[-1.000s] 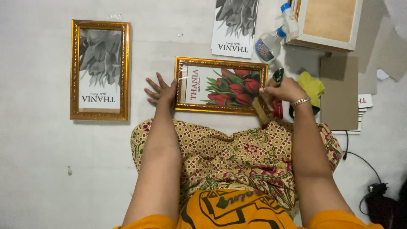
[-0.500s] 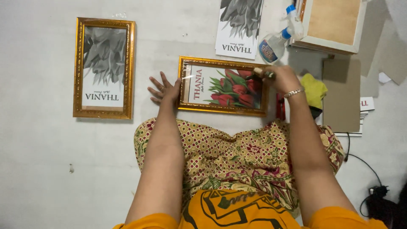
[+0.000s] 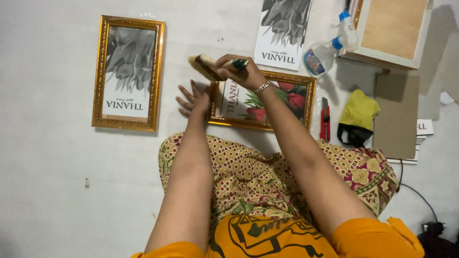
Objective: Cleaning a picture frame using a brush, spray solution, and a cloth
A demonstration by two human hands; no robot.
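Brush [image 3: 206, 67] sits gripped in the closed right hand [image 3: 237, 71] above the gold frame [image 3: 262, 99] (flower print); left hand [image 3: 192, 99], fingers spread, presses flat beside it.

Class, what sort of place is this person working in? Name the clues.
Probably a home framing workspace on a floor: gold frames lie about, the right hand holds a brush, and a spray bottle and backing board lie nearby.
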